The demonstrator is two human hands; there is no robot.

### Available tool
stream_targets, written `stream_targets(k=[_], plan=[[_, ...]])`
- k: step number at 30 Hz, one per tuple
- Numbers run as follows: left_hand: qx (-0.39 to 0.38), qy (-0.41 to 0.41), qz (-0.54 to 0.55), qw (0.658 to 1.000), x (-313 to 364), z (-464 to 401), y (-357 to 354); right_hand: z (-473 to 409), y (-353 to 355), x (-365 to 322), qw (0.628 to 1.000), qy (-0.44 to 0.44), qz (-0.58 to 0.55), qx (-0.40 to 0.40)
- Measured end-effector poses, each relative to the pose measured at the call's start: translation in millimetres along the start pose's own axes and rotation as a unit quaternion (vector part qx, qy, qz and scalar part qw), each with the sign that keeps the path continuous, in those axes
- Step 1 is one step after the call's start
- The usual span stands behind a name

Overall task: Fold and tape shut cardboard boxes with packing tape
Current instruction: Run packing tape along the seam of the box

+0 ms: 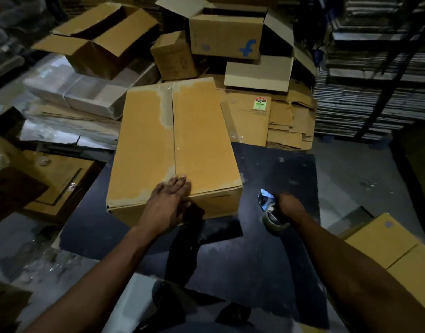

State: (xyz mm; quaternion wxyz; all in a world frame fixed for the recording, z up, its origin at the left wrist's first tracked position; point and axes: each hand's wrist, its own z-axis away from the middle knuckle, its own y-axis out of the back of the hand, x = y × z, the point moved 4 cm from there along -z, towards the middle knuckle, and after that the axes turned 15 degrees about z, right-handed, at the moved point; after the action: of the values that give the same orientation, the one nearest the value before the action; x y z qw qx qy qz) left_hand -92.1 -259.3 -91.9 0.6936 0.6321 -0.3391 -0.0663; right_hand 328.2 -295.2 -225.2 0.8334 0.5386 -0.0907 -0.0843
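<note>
Left hand (169,204) lies flat, fingers straight, on the near top edge of the closed cardboard box (173,145), fingertips at the near end of the centre seam. Right hand (288,205) grips a tape dispenser (270,209) with a roll of packing tape, held just right of the box's near right corner, above the dark board (274,169); blurred, so finger detail unclear. Box sits on that dark board, flaps folded shut, clear tape visible along the seam, whitish tape marks at far and near edges. Behind it: open empty boxes, one with a blue f logo (227,32), a small closed box (174,56), a stack of flattened cartons (288,123). Right: shelves of stacked flat sheets (375,92). Near right: another tan box (396,248). Left: plastic-wrapped bundles (72,87)
</note>
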Motion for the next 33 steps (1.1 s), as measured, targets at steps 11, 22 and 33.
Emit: stream_targets(k=[11, 22, 33], plan=[[0.092, 0.086, 0.362, 0.924, 86, 24, 22, 116, 103, -33, 0.97, 0.067, -0.16, 0.169], [-0.007, 0.309, 0.794, 0.523, 89, 23, 31, 189, 205, -124, 0.949, 0.189, -0.086, 0.236], [0.105, 0.324, 0.862, 0.375, -4, 69, 86, 182, 256, -267, 0.892, 0.373, 0.01, 0.254]])
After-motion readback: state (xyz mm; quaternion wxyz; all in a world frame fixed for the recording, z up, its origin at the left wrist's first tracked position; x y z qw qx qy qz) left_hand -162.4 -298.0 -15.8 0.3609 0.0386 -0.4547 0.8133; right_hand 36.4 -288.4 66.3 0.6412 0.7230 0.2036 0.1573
